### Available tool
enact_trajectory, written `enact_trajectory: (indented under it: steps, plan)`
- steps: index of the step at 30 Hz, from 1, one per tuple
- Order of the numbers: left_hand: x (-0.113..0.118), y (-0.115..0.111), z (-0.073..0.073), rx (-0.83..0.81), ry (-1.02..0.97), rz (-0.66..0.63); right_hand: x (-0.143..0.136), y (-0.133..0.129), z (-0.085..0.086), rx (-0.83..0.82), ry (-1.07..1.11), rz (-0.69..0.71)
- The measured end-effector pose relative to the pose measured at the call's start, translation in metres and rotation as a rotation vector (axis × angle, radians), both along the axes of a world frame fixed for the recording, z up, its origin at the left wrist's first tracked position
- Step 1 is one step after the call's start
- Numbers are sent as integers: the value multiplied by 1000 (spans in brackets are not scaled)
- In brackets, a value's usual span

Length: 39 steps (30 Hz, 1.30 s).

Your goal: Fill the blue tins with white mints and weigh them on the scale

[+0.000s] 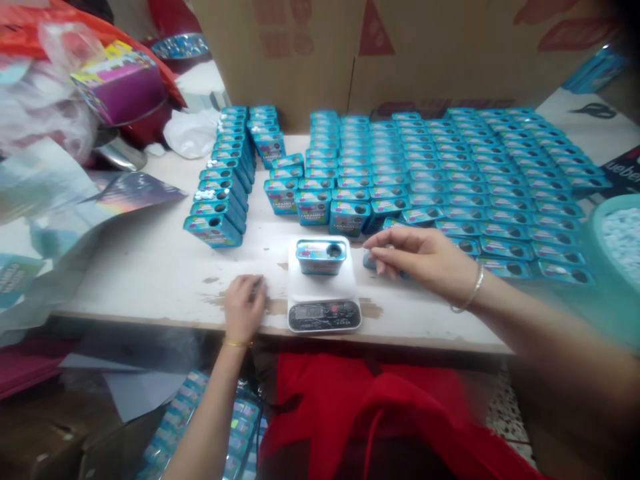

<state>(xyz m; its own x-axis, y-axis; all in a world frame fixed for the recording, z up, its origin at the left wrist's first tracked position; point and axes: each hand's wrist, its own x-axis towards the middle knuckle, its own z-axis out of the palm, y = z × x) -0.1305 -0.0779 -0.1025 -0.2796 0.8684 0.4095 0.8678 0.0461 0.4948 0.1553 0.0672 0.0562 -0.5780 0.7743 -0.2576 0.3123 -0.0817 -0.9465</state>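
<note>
- Blue tin (pixel 321 259): upright on the white scale (pixel 323 291), at the centre of the frame. Its long axis runs left to right, roughly level with the frame's lower edge; the dark round opening in its lid lies toward the right end, and its broad printed side faces the bottom of the frame.
- Left hand (pixel 244 308): on the table (pixel 125 273), left of the scale and apart from it. Fingers are bent, with thumb and forefinger slightly parted; no item seen in them.
- Right hand (pixel 425 260): right of the scale, nearest the main block (pixel 470 177) of blue tins. Thumb and forefinger are drawn close; blur prevents telling whether they meet or grip anything.
- Main block: fills the centre and right of the frame, in several rows.
- Side rows (pixel 215 230): more blue tins at upper left of centre, some with white pellets on their lids.
- Bowl (pixel 598 230): turquoise, at the right edge, holding pale pellets.
- Carton (pixel 300 80): brown with red print, at top centre, behind the tins.
</note>
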Motion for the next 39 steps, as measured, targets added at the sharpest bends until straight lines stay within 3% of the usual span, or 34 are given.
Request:
enact_trajectory:
  steps: [6, 12, 14, 20, 25, 28, 31, 33, 35, 39]
  plan:
    - [0, 0, -1, -6, -3, 2, -26, -2, 8, 220, 35, 1]
    - [-1, -1, 0, 8, -3, -10, -35, -2, 4, 189, 92, -6]
    - [-3, 0, 0, 10, 10, -14, -37, -1, 0, 259, 57, -3]
    - [-6, 1, -2, 17, 43, -25, -50, 6, -9, 609, -125, 136]
    - [-6, 1, -3, 22, 50, -28, -59, 8, -4, 674, -147, 204]
    - [-4, 2, -3, 28, 42, -23, -59, 7, 6, 539, -121, 177]
    - [-3, 2, -3, 32, 33, -20, -45, 5, 11, 232, 35, 95]
    - [-2, 1, -2, 28, 23, -18, -29, 0, 5, 11, 166, 9]
    - [-2, 1, -2, 22, 19, -16, -8, -9, -11, -189, 262, -101]
    - [-1, 1, -1, 12, 26, -7, 31, -38, -63, -498, 232, -279]
